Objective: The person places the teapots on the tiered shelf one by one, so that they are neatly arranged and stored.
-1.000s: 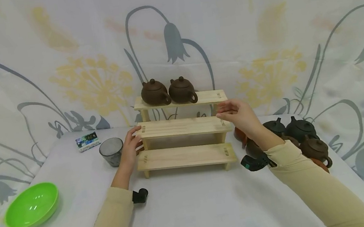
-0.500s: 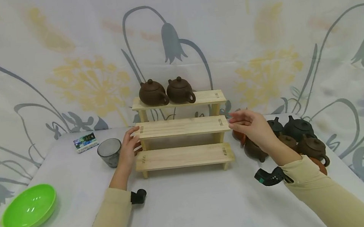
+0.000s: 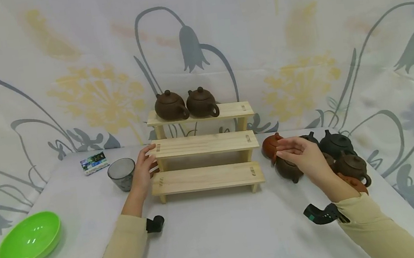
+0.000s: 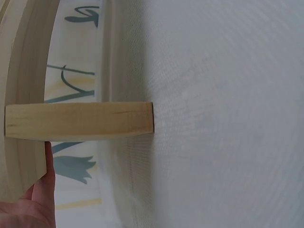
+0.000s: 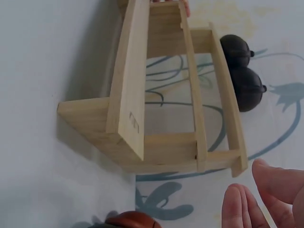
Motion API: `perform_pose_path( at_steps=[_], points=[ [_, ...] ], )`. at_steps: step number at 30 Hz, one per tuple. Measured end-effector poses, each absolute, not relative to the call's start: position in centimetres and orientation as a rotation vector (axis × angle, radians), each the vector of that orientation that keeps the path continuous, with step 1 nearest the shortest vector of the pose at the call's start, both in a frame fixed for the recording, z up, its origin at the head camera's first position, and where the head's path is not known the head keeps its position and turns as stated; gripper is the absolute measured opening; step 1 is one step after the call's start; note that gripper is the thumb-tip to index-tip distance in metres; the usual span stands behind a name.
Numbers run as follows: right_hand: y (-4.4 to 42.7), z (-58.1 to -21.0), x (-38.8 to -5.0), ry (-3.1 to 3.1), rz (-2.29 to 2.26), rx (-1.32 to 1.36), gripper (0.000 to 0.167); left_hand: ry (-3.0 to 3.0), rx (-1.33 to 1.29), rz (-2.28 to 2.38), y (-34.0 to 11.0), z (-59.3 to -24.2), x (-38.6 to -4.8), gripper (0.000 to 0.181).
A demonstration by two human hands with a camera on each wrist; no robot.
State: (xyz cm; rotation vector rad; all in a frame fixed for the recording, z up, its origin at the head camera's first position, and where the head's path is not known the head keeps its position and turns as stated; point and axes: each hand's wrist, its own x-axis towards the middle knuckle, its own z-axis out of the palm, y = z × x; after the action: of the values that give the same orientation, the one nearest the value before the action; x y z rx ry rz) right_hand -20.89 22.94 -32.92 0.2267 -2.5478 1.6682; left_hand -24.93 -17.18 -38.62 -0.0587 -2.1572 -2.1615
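At the middle of the table stands a three-tier wooden display stand [image 3: 203, 144]. My left hand [image 3: 143, 172] grips the left end of its middle board; in the left wrist view a finger shows behind the wood. Two dark brown teapots [image 3: 170, 104] sit side by side on the top board. My right hand [image 3: 303, 157] is right of the stand, holding nothing, its fingers slightly bent and the thumb near them. Just left of and partly behind it, in the head view, are a reddish-brown teapot [image 3: 270, 146] and a dark brown teapot [image 3: 288, 169].
Further right, black [image 3: 336, 143], brown [image 3: 351, 166] and reddish teapots crowd together. Left of the stand are a grey glass cup [image 3: 122, 175], a small printed box [image 3: 94, 163] and a green bowl [image 3: 29, 239]. A flower-patterned cloth hangs behind.
My right hand has left the right end of the stand's middle board and moved right and down towards the teapots. The left hand has stayed at the stand.
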Motion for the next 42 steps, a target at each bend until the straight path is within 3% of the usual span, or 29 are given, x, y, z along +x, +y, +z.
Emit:
perform_pose_path(
  at_steps=[25,42],
  points=[
    [27.0,-37.2,-18.0,-2.613,1.625,0.002,0.048,-2.156,-0.070,-2.175,-17.3,-38.7,-25.0,0.041],
    [27.6,-40.0,-17.8,-2.652,1.600,-0.089,0.041,-2.179,-0.067,-2.160,-17.3,-38.7,-25.0,0.042]
  ],
)
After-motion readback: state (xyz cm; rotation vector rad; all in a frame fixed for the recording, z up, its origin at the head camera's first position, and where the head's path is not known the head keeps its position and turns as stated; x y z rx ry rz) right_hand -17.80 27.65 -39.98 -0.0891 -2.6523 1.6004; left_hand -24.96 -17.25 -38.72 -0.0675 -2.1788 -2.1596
